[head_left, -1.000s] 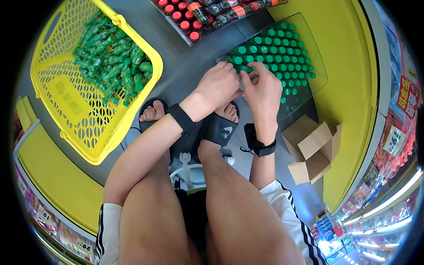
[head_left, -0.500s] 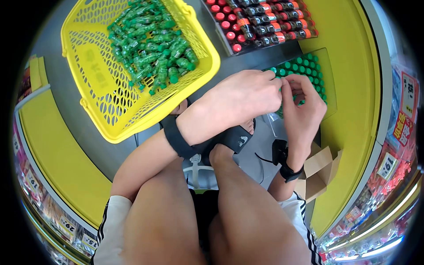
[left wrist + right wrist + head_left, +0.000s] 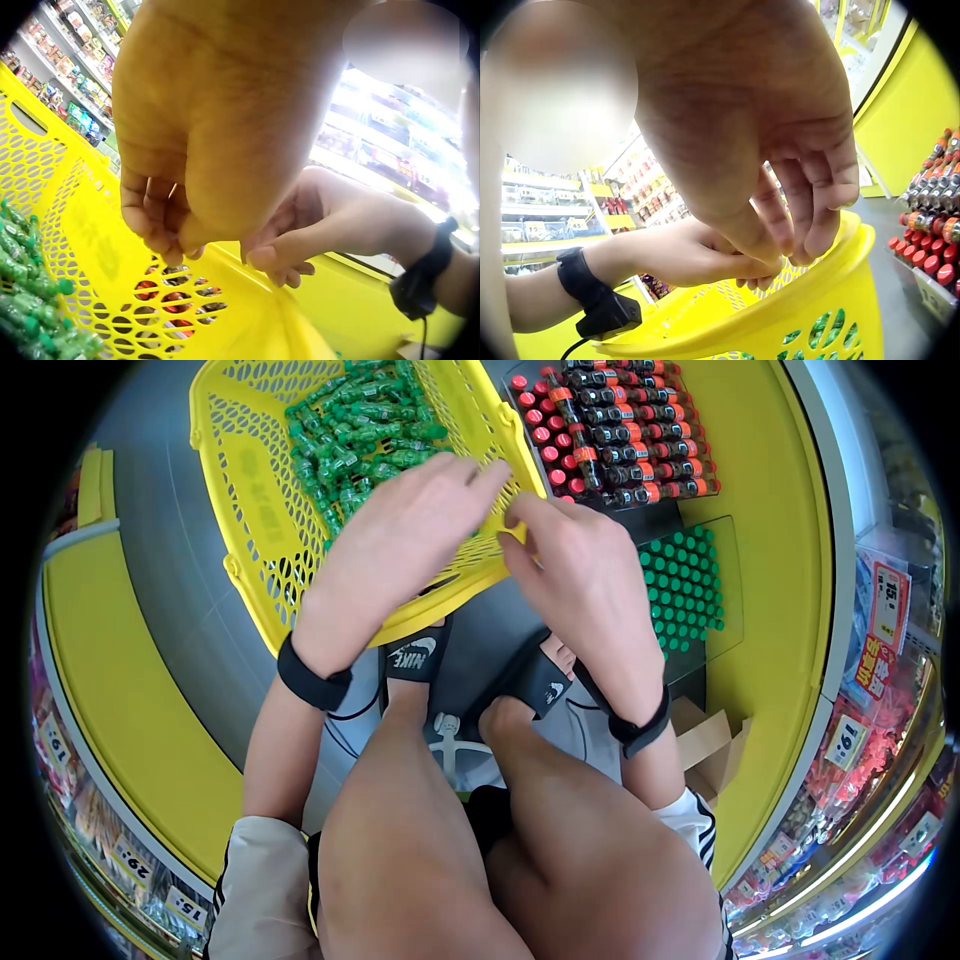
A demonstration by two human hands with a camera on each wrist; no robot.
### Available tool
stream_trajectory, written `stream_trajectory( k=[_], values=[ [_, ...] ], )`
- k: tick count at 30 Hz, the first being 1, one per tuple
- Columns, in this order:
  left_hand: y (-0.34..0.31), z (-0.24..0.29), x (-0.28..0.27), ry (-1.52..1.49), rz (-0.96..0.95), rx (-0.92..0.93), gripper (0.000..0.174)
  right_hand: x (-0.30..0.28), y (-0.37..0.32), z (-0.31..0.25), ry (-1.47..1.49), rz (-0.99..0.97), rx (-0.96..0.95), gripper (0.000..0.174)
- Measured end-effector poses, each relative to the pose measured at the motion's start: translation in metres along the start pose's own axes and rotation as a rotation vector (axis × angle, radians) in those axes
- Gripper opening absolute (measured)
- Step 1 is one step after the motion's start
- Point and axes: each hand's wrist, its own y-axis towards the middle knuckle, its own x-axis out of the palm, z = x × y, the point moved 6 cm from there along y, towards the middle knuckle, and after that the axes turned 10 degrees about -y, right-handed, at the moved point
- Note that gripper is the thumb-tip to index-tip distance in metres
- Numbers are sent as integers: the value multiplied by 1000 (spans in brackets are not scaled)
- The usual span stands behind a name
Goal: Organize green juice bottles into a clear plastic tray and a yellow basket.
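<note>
In the head view, my left hand (image 3: 425, 510) hovers over the near right part of a yellow basket (image 3: 415, 622). Small green bottles (image 3: 350, 430) lie heaped inside it. My right hand (image 3: 590, 575) is just beside it, thumb and forefinger apart, its fingertips right at the basket's right rim. The left wrist view shows my left fingers (image 3: 154, 225) loosely bent above the basket wall, nothing visible between them. From the right wrist, the right fingers (image 3: 814, 202) hang loosely bent over the rim, overlapping the left hand's fingertips, and no object shows in them.
A tray of small cola bottles (image 3: 640, 435), some lying flat, stands beyond the basket. Upright green-capped bottles (image 3: 685, 585) fill a clear tray to the right. An opened cardboard box (image 3: 715, 745) sits behind the right wrist. Yellow shelf bases (image 3: 130, 690) curve along both sides.
Both hands have moved from the green-capped bottles to the basket, and their fingertips have drawn slightly apart. The head view has swung left, bringing the basket closer to the middle.
</note>
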Motion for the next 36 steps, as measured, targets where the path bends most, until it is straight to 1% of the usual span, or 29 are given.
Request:
stream_trajectory(
  k=[1,3,5,6,8,10,11,12,13,14,15,16,17,18,20,21,22,23,24,27,29,30,31,32,33,35,36],
  values=[
    [-5,-9,-3,34,56,51,34,3,7,-4,-8,-3,-3,13],
    [-11,-30,-2,22,63,20,34,9,24,-17,-29,-20,-85,13],
    [-14,-54,1,4,30,-84,30,17,41,-25,-67,-42,-93,12],
    [-15,-61,1,-5,32,-121,24,19,50,-30,-71,-21,-127,10],
    [-18,-76,4,8,35,-151,21,24,65,-37,-73,-1,-169,8],
    [-17,-92,7,22,34,-178,19,38,79,-40,-161,-87,-177,10],
    [-17,-100,11,31,-9,-213,17,47,86,-39,-162,-91,-185,10],
    [-16,-107,13,41,-49,-249,16,58,94,-36,-169,-101,-188,15],
    [-12,-109,9,40,-41,-256,16,64,103,-35,-177,-110,-191,20],
    [-9,-114,10,12,-107,-324,17,69,111,-36,-179,-111,-200,20],
    [-5,-120,10,-13,-172,-390,18,77,119,-35,-224,-187,-180,20],
    [0,-123,9,-10,-166,-396,18,84,126,-34,-267,-262,-159,21],
    [4,-129,12,-48,-220,-450,20,88,133,-35,-265,-262,-168,21],
    [6,-137,16,-87,-274,-503,21,96,138,-33,-270,-322,-138,23],
    [11,-150,25,-106,-256,-482,23,111,148,-27,-237,-450,-71,28],
    [15,-160,33,-125,-239,-453,25,119,155,-23,-236,-452,-78,28],
    [19,-172,43,-139,-253,-434,30,131,160,-18,-247,-508,-106,30],
    [20,-183,53,-139,-248,-441,30,143,164,-13,-259,-562,-136,31],
    [22,-189,60,-143,-251,-468,32,144,166,-11,-245,-628,-97,33],
    [27,-206,79,-159,-269,-504,37,166,176,-4,-284,-632,-67,33],
    [30,-214,86,-189,-214,-477,42,183,178,-3,-305,-631,-105,36],
    [30,-218,90,-190,-216,-478,42,189,179,-1,-304,-613,-55,37],
    [29,-222,94,-190,-225,-487,49,193,180,1,-303,-595,-5,38],
    [29,-227,98,-189,-233,-495,55,199,183,2,-303,-596,-5,38],
    [28,-236,105,-190,-234,-495,55,205,185,5,-325,-626,10,39],
    [24,-251,114,-281,-152,-490,63,208,186,6,-348,-658,24,39],
    [22,-252,112,-283,-151,-489,63,208,186,6,-352,-663,18,38]
  ],
)
